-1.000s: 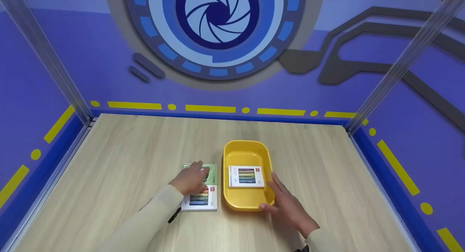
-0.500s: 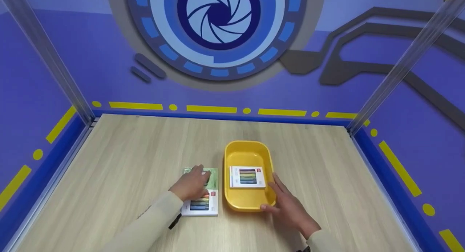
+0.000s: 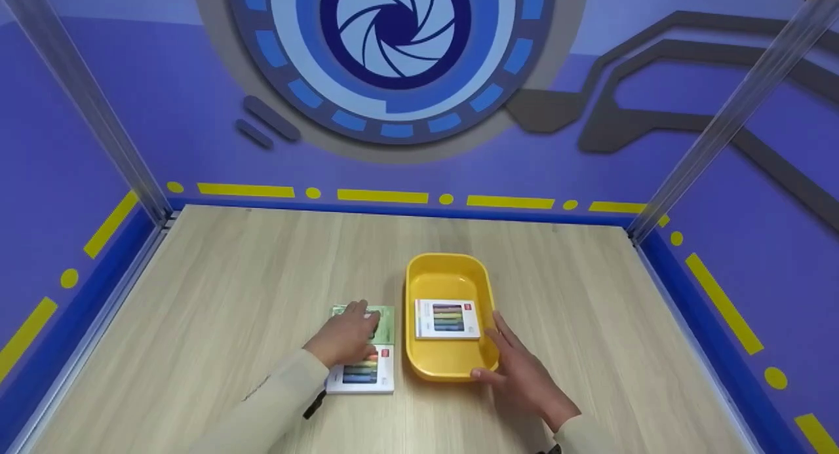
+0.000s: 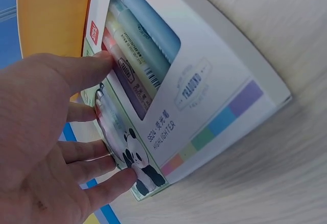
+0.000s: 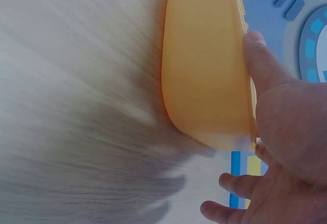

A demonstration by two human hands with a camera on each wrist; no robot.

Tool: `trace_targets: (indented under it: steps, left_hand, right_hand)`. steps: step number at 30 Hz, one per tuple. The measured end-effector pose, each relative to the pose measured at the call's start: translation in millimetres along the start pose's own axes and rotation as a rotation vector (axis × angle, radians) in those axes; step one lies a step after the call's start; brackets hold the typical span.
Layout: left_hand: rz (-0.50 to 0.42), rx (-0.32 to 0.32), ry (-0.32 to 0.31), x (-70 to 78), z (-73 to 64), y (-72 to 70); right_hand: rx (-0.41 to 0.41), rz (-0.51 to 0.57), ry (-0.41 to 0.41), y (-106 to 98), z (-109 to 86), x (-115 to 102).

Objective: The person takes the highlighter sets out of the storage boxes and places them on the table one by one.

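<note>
My left hand [image 3: 344, 335] lies over two flat packs on the table. Its fingertips rest on a green pack [image 3: 385, 324] with a panda print, and its thumb touches the upper edge of a white highlighter box [image 3: 383, 383]. Through a window in that box, several highlighters [image 4: 140, 35] show in pastel colours. My right hand [image 3: 524, 375] touches the near right corner of a yellow plastic bin [image 3: 446, 369], thumb at the near rim and fingers along the right side. Another white highlighter box [image 3: 423, 320] lies inside the bin, its window facing up.
The light wood table [image 3: 262, 264] is bordered by purple-blue walls [image 3: 118, 113] with yellow markings. Metal posts [image 3: 98, 107] stand in the back corners. The bin is just right of the two packs.
The green pack and white box under my left hand have slid a little toward me. My right hand and the bin have stayed nearly in place.
</note>
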State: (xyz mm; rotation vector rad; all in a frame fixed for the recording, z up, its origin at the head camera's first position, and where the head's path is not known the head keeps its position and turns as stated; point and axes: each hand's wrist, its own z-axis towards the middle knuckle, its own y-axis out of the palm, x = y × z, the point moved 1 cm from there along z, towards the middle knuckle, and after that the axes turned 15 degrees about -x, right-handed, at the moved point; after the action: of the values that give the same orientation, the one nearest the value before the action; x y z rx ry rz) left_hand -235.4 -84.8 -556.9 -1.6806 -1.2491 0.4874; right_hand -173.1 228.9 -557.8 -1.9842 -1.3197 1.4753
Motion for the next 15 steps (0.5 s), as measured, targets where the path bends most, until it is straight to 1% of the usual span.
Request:
trace_targets:
  steps: [8,11,15]
  left_hand:
    - [-0.021,-0.013,-0.022,-1.3,-1.2,0.6]
    - [-0.019,-0.011,-0.015,-1.9,-1.7,0.7]
    - [-0.020,0.014,0.010,-3.7,-3.0,0.9]
  right_hand:
    - [-0.007,0.013,0.018,0.4,1.9,-0.3]
    - [-0.004,0.011,0.020,0.1,1.1,-0.4]
    - [0.000,0.003,0.014,0.2,0.9,-0.1]
